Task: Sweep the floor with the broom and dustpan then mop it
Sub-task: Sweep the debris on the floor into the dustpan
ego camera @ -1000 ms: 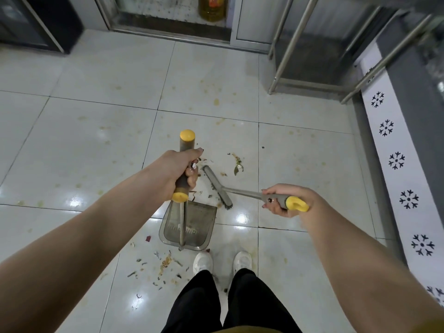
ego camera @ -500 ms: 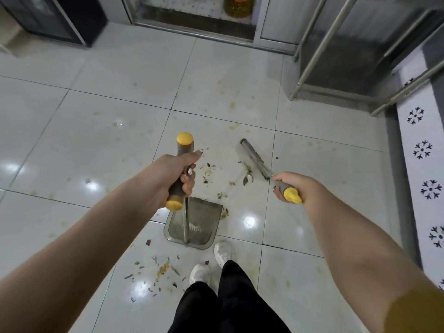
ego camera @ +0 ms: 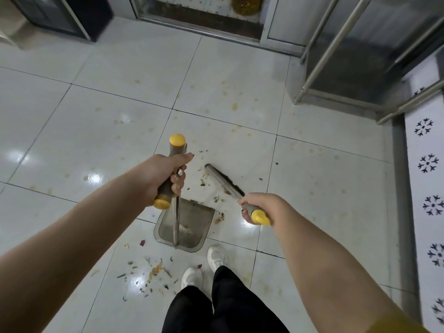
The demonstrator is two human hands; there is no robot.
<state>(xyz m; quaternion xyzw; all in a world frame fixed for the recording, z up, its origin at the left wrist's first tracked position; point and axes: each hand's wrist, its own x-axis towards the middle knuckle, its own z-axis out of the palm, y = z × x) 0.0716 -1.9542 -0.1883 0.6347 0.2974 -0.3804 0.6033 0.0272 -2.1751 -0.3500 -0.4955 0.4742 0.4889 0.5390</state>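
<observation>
My left hand [ego camera: 165, 175] grips the grey, yellow-capped handle [ego camera: 177, 141] of a grey dustpan [ego camera: 189, 223], whose pan rests on the white tiled floor [ego camera: 101, 131] just ahead of my feet. My right hand [ego camera: 260, 207] grips the yellow-ended handle of a short grey broom; its head [ego camera: 222, 180] lies on the tiles right of the pan's mouth. Scraps of debris [ego camera: 204, 181] lie between the broom head and the pan. More debris [ego camera: 153, 270] is scattered on the tile behind the pan, left of my shoes.
A steel table frame [ego camera: 336, 44] stands at the far right. Along the right edge runs a white wall base with black flower marks [ego camera: 430, 164]. A dark cabinet [ego camera: 67, 18] and a door sill with a yellow bottle [ego camera: 246, 4] are at the back. My white shoes [ego camera: 204, 267] stand behind the pan.
The broom head swung out away from the dustpan and now sits lower on the floor, nearer the pan's mouth. The dustpan stayed put in my left hand. My feet shifted.
</observation>
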